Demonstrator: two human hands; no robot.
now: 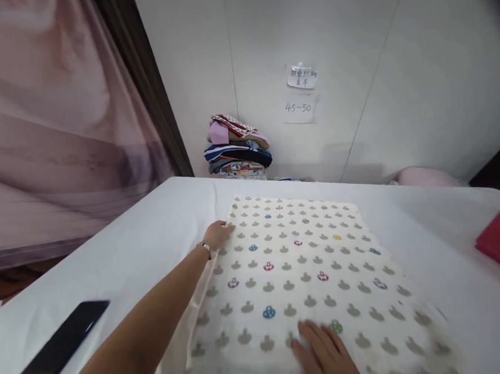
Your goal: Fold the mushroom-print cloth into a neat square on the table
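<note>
Cloth: patterned cloth [300, 274] lies flat on the white surface [110, 263].
Left hand [217, 234]: open, fingers on the cloth's far left edge.
Right hand [326, 354]: open, flat on its near edge.

Two paper notes are stuck to the white wall [415, 58], one above the other. The lower note [299, 108] reads "45-50" in handwritten figures, clear enough to make out. The upper note [302, 77] carries two short lines of handwritten characters, too small and blurred to read. Nothing else in view bears any legible writing, label or brand.
</note>
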